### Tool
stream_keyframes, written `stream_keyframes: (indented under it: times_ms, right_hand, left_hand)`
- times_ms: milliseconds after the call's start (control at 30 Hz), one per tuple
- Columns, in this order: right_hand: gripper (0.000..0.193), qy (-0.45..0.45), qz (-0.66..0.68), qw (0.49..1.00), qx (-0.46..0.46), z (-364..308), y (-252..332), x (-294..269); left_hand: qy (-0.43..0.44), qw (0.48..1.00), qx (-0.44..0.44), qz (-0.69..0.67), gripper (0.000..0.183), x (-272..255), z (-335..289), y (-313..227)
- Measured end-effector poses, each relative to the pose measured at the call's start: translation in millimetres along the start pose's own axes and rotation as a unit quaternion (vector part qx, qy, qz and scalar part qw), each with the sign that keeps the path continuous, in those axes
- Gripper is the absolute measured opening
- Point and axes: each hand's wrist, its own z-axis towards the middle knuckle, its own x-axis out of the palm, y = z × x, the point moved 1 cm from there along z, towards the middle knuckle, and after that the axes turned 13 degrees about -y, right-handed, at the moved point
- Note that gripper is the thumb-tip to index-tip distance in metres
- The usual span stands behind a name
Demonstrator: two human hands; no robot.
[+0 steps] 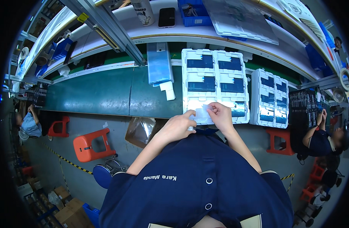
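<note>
Both hands hold one small pale sheet, thin and slightly shiny, above the near edge of the green desk. The left hand pinches its lower left corner, the right hand pinches its upper right corner. A white tray with dark blue parts lies just behind it.

a long green work surface runs under white shelving; orange stools stand on grey floor (yellow-black tape crosses it).
</note>
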Motion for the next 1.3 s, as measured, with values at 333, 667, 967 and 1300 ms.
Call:
stream_keyframes:
  times_ms: [333,667,967,1300]
  right_hand:
    - [0.016,0.024,-0.005,1.000,0.020,4,5,-7]
    - [0.031,-0.043,-0.094,0.980,-0.169,10,19,-17]
    - [0.030,0.121,0.108,0.985,0.053,15,-17,-39]
    - [0.041,0.012,-0.161,0.977,-0.141,19,6,-29]
  left_hand:
    - [-0.012,1.000,0.014,0.006,0.014,7,-2,1]
    - [-0.016,0.997,-0.016,-0.079,0.018,5,8,20]
    - [-0.092,0.991,-0.095,0.012,0.024,11,34,20]
    - [-0.213,0.975,-0.061,-0.015,0.037,8,25,17]
